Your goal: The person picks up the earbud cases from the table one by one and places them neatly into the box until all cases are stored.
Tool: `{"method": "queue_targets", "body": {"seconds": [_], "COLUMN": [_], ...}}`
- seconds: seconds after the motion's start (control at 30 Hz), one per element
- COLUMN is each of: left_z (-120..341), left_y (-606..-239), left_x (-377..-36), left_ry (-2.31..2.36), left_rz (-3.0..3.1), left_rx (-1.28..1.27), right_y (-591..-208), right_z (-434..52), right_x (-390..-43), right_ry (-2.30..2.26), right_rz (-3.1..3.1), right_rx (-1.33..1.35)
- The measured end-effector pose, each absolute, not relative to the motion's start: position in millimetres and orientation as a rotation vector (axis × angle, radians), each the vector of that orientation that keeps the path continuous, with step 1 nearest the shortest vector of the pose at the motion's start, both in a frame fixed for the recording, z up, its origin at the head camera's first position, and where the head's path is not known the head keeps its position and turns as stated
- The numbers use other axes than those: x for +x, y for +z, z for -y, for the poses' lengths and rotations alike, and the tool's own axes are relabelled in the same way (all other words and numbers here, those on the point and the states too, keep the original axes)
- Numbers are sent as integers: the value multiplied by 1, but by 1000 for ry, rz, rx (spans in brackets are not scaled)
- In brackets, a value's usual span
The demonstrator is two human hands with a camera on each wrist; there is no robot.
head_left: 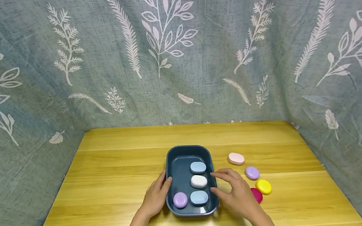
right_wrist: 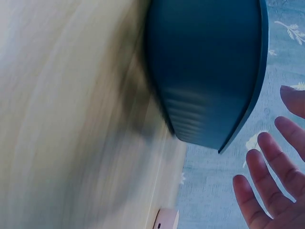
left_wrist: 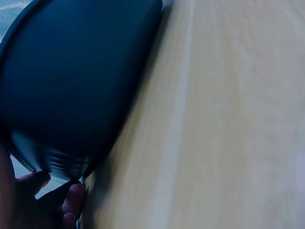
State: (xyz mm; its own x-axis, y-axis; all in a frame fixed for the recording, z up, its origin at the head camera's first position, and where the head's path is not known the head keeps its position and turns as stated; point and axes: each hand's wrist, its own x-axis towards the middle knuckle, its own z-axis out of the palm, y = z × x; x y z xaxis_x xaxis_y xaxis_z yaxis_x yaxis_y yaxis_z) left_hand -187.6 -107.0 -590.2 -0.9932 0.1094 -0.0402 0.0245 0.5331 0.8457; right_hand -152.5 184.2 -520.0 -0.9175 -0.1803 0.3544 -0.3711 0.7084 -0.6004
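Note:
A dark blue rectangular tray with rounded corners sits on the wooden table. My left hand holds its left side, the thumb over the rim and the other fingers along the outside. Inside lie a light blue oval piece, a white oval piece, another light blue oval piece and a round purple piece, all smooth. My right hand is by the tray's right rim, fingers spread and holding nothing. In the right wrist view its fingertips are apart from the tray wall.
Right of the tray lie a pale pink oval, a round purple piece, a yellow one and a crimson one, partly behind my right hand. A leaf-patterned grey-green cloth hangs around the table.

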Motion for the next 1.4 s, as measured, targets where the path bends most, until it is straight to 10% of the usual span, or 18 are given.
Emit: {"method": "queue_targets", "body": {"seconds": [1.4], "left_z": [107], "left_y": [-592], "left_x": [-188], "left_ry": [1464], "left_rz": [-2684], "left_rx": [155], "right_y": [-528], "right_z": [-241], "right_x": [-145], "right_ry": [845], "right_rz": [2843], "right_rx": [192]}}
